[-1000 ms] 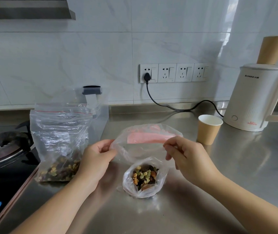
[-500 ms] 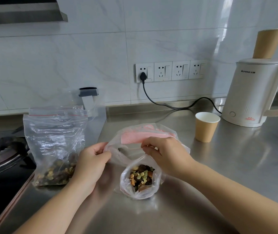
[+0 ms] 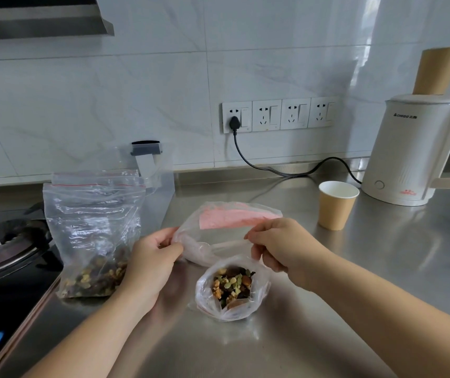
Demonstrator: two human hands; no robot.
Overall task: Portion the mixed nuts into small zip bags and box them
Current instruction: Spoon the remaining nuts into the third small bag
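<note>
Two bags: the small zip bag, clear, pink-banded, nuts pooled below, just right of the large bag. Left hand and right hand each pinched its mouth.

Single head-worn wide-angle view, looking forward and down across the steel counter toward the tiled wall at 12 o'clock. Close range: forearms enter from 6 o'clock. Stove at 9 o'clock, kettle at 2 o'clock. No second view.
</note>
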